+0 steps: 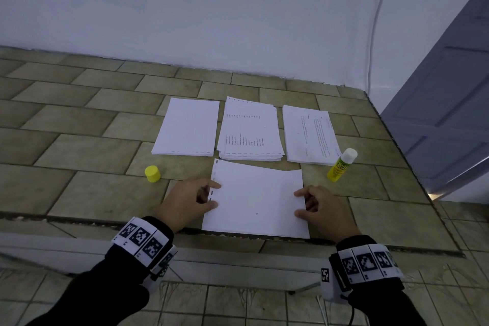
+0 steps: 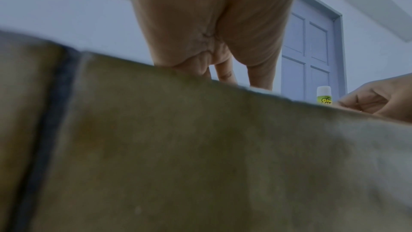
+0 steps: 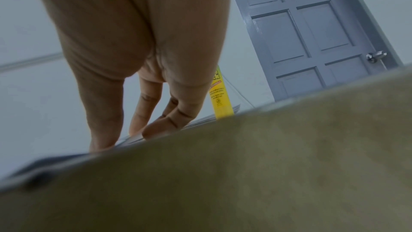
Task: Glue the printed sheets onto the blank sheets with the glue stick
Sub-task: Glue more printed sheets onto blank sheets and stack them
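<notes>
A pair of stacked sheets (image 1: pixel 255 200) lies at the near edge of the tiled counter (image 1: pixel 79 140), corners misaligned. The left hand (image 1: pixel 186 200) pinches its left edge, the right hand (image 1: pixel 321 208) its right edge. The uncapped glue stick (image 1: pixel 342 164) stands just right; its yellow cap (image 1: pixel 152 173) sits left. Three paper stacks (image 1: pixel 250 131) lie behind.

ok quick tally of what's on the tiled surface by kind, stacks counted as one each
paper stacks at the back: 3, blank, printed middle, printed right
near sheets under both hands: 1
glue stick, uncapped: 1
yellow cap: 1
total: 6
</notes>
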`<move>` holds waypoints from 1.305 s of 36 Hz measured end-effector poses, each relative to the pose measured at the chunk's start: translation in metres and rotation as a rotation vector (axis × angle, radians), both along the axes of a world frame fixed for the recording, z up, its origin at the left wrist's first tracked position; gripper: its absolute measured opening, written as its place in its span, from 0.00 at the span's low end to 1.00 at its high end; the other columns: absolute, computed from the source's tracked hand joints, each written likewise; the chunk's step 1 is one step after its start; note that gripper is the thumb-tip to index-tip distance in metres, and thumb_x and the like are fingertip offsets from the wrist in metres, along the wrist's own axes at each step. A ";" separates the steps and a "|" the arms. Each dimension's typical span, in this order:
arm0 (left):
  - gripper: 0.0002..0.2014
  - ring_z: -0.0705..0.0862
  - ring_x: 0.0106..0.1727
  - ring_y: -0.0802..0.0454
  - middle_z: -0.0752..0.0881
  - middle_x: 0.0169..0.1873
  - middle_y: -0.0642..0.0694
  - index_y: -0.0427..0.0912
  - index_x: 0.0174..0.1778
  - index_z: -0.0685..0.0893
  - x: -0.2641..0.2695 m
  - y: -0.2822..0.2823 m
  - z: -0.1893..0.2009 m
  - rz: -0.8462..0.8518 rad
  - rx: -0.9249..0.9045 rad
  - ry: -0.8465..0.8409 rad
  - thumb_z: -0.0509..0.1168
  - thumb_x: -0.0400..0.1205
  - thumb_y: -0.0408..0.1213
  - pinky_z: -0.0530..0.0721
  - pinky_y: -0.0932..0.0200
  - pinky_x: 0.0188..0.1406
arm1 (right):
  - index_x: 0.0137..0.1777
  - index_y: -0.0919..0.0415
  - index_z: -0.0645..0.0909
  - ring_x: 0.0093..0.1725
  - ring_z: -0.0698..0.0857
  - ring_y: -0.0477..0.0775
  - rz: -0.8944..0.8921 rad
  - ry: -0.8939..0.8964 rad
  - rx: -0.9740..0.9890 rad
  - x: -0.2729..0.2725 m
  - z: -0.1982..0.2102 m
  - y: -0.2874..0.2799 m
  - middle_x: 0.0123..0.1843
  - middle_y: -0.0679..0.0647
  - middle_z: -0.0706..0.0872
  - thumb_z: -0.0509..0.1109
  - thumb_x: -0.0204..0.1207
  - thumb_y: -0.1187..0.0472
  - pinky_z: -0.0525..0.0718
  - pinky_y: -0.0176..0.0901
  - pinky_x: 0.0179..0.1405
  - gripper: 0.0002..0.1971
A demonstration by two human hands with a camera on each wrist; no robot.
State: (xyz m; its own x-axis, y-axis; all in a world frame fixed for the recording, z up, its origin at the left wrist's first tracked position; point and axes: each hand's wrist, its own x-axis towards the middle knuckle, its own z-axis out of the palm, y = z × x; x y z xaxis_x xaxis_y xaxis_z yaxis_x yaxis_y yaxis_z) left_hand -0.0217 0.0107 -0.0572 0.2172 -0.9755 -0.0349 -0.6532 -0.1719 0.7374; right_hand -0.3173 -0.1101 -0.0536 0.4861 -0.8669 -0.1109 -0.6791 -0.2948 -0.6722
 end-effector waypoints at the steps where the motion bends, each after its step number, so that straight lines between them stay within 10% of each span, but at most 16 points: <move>1: 0.17 0.84 0.42 0.56 0.83 0.39 0.57 0.51 0.59 0.86 0.000 0.000 0.000 0.001 -0.003 0.001 0.77 0.76 0.34 0.77 0.78 0.39 | 0.57 0.51 0.79 0.43 0.79 0.44 -0.001 0.004 -0.001 0.000 0.000 0.000 0.50 0.54 0.79 0.78 0.71 0.65 0.76 0.18 0.39 0.18; 24: 0.17 0.81 0.42 0.62 0.81 0.43 0.56 0.58 0.56 0.82 0.003 0.005 -0.005 -0.040 -0.008 -0.036 0.77 0.76 0.37 0.79 0.71 0.44 | 0.62 0.57 0.81 0.42 0.78 0.44 0.011 0.088 -0.009 0.005 0.013 0.008 0.53 0.55 0.76 0.76 0.73 0.65 0.74 0.18 0.41 0.18; 28: 0.22 0.74 0.59 0.59 0.72 0.60 0.54 0.52 0.68 0.81 0.003 0.003 -0.001 -0.078 0.042 -0.305 0.74 0.77 0.47 0.71 0.70 0.55 | 0.67 0.51 0.78 0.63 0.74 0.51 0.029 0.273 -0.092 0.010 0.014 0.013 0.65 0.53 0.69 0.73 0.77 0.58 0.70 0.29 0.55 0.19; 31: 0.33 0.71 0.74 0.46 0.73 0.74 0.45 0.51 0.73 0.78 0.001 0.002 0.000 -0.112 0.031 -0.424 0.57 0.74 0.62 0.74 0.51 0.70 | 0.70 0.46 0.75 0.75 0.66 0.55 0.038 0.450 -0.184 0.015 0.020 0.020 0.77 0.53 0.64 0.69 0.79 0.52 0.67 0.42 0.70 0.20; 36: 0.44 0.39 0.86 0.52 0.45 0.86 0.50 0.46 0.86 0.53 -0.014 -0.007 -0.017 -0.159 0.101 -0.545 0.27 0.76 0.65 0.43 0.41 0.85 | 0.73 0.45 0.71 0.82 0.56 0.58 0.028 0.549 -0.203 0.022 0.029 0.029 0.84 0.54 0.53 0.65 0.82 0.51 0.64 0.49 0.75 0.20; 44: 0.36 0.72 0.79 0.41 0.73 0.77 0.37 0.33 0.77 0.73 -0.019 -0.007 -0.041 -0.137 0.050 -0.668 0.32 0.89 0.54 0.58 0.33 0.76 | 0.61 0.57 0.82 0.74 0.75 0.70 0.048 0.460 -0.395 0.056 0.016 0.040 0.74 0.65 0.76 0.79 0.68 0.59 0.74 0.73 0.68 0.21; 47: 0.36 0.74 0.77 0.40 0.75 0.76 0.38 0.33 0.76 0.75 -0.019 -0.008 -0.041 -0.131 0.018 -0.683 0.32 0.89 0.53 0.68 0.30 0.75 | 0.82 0.55 0.60 0.86 0.45 0.55 0.213 0.408 -0.254 0.087 0.010 0.051 0.87 0.54 0.48 0.39 0.84 0.40 0.41 0.64 0.81 0.32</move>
State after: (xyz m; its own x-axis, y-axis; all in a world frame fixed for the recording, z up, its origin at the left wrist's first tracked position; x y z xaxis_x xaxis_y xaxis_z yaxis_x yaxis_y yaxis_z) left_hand -0.0405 0.0022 -0.0985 0.0772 -0.9957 0.0513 -0.9860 -0.0686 0.1520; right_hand -0.2300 -0.0592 -0.0440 0.6154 -0.7778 -0.1275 -0.7782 -0.5740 -0.2546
